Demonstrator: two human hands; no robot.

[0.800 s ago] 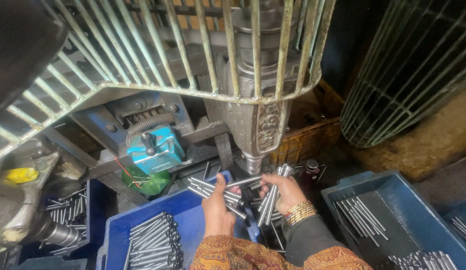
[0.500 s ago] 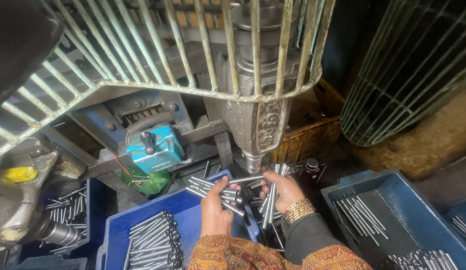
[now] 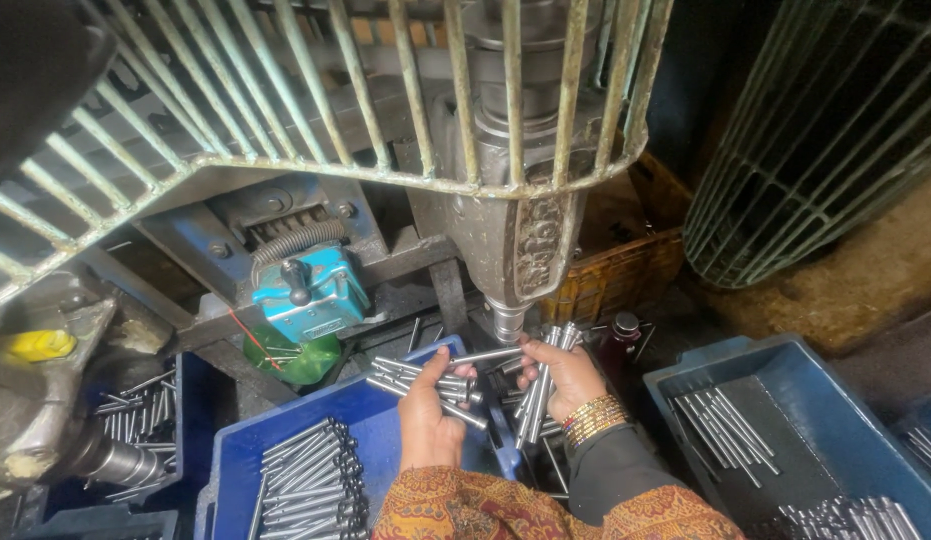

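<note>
Holding a bunch of shiny metal rods (image 3: 422, 378), the left hand (image 3: 427, 418) was closed around them, just over the blue bin (image 3: 247, 452) of more rods. The right hand (image 3: 570, 378) gripped another bundle of rods (image 3: 538, 385) right under the grey machine head (image 3: 512, 235). A second blue tray (image 3: 797, 385) sat to the right. A teal box (image 3: 310, 292) and a green bottle (image 3: 290, 358) stood to the left.

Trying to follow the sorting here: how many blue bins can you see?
3: one blue bin below the left hand, another right, a darker one far left. Others may be hidden.
</note>
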